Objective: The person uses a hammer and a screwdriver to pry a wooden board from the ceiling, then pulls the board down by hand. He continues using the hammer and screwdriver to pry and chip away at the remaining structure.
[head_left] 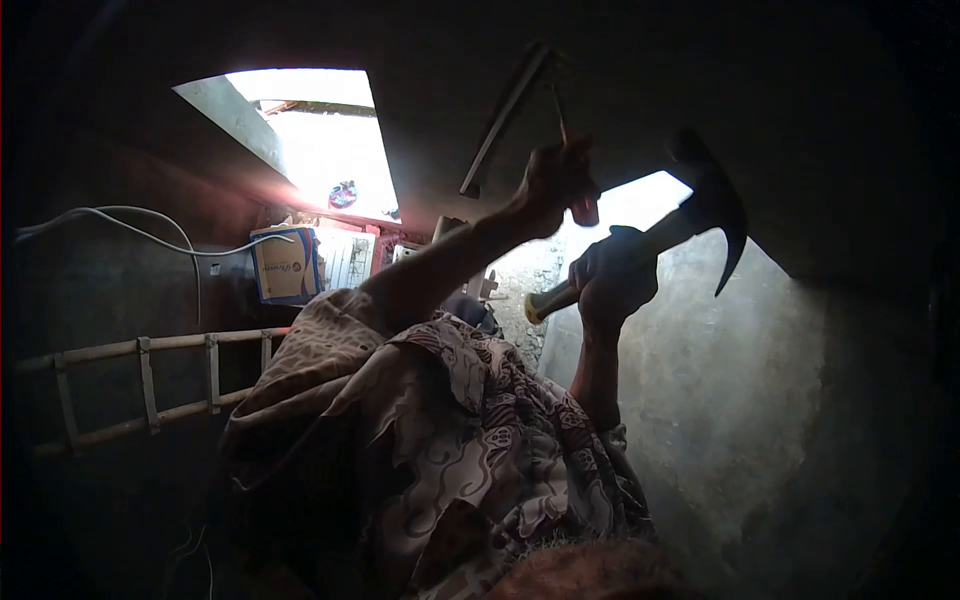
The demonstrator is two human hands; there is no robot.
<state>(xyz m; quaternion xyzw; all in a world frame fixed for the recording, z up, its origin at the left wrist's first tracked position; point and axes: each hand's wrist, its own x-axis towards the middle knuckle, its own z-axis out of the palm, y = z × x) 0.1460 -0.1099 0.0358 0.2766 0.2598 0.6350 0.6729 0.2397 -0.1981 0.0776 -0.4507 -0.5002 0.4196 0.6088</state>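
Note:
My left hand (555,185) is raised and closed around a screwdriver-like tool, whose reddish handle (585,211) sticks out below the fist. Its thin shaft points up toward the dark surface overhead; the tip is hard to make out. To the right, my right hand (618,275) grips a claw hammer (715,200) by its dark handle with a yellowish end. The hammer head is up and to the right, apart from the tool in my left hand. Near the left hand, a long narrow strip (500,120) runs slanting along the dark surface.
A bright opening (335,150) lies at upper left. Below it are a cardboard box (285,265) and a white cable (150,210). A bamboo ladder (145,380) extends along the left. At right stands a bare grey wall (740,360). Patterned cloth (480,420) covers my body.

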